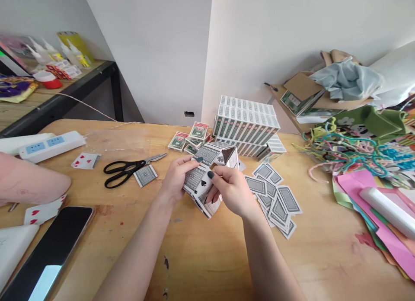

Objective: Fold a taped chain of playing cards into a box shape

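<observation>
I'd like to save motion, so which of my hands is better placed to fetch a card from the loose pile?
Probably your right hand: the loose pile lies just to its right, while your left hand grips the opposite side of the folded-card piece and could likely steady it.

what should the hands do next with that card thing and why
Probably press the spade card snugly against the card structure: the right hand has the card between thumb and fingers, while the left hand grips the structure's side.
</observation>
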`<state>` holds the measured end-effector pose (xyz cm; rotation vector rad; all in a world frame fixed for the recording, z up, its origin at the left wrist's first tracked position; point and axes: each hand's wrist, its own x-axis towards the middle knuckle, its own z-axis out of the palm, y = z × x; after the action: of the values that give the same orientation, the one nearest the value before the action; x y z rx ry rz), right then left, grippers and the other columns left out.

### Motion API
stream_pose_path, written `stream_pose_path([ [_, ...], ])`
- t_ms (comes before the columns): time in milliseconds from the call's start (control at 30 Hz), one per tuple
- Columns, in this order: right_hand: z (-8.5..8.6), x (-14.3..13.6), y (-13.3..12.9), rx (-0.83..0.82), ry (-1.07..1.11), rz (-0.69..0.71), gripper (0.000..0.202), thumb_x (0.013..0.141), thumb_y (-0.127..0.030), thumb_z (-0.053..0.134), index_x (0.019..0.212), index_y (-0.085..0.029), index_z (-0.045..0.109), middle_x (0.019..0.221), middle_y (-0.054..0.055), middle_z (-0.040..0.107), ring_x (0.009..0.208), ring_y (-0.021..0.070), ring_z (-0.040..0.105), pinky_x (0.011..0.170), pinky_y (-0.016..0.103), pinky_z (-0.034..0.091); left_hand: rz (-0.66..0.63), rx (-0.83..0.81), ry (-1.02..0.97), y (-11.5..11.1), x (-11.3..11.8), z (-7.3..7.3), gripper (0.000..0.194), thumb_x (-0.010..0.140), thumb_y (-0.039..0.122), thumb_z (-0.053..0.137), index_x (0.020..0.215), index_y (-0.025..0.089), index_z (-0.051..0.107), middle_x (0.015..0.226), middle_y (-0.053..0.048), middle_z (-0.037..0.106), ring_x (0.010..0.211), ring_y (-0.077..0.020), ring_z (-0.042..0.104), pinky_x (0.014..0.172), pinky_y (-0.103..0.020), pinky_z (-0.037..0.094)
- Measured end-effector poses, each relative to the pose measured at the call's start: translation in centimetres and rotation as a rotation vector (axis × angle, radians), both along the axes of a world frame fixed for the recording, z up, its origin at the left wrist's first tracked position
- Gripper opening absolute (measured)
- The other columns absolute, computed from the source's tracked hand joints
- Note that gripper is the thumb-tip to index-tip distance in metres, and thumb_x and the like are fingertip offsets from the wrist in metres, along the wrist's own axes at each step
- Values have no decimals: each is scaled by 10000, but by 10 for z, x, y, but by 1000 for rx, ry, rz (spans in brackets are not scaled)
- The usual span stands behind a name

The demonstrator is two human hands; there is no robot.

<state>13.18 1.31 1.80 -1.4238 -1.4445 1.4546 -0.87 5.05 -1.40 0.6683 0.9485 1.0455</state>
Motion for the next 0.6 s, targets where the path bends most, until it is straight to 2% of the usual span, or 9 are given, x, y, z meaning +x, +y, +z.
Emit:
stream_pose_path([
  [400,6,3,0,16,-27,82,234,841,-147,408,617,-217,407,420,-38,549,446,161,623,470,235,425,-7,-23,-18,0,1,-2,164,551,246,738,598,146,617,494,31,581,407,-88,494,402,-195,364],
  [600,7,4,-3,58,-20,122,264,843,-129,410,593,-195,353,663,-30,509,472,110,642,440,204,410,-4,-41,22,0,-1,-4,182,530,253,748,606,138,629,508,26,583,409,-86,485,412,-201,351],
])
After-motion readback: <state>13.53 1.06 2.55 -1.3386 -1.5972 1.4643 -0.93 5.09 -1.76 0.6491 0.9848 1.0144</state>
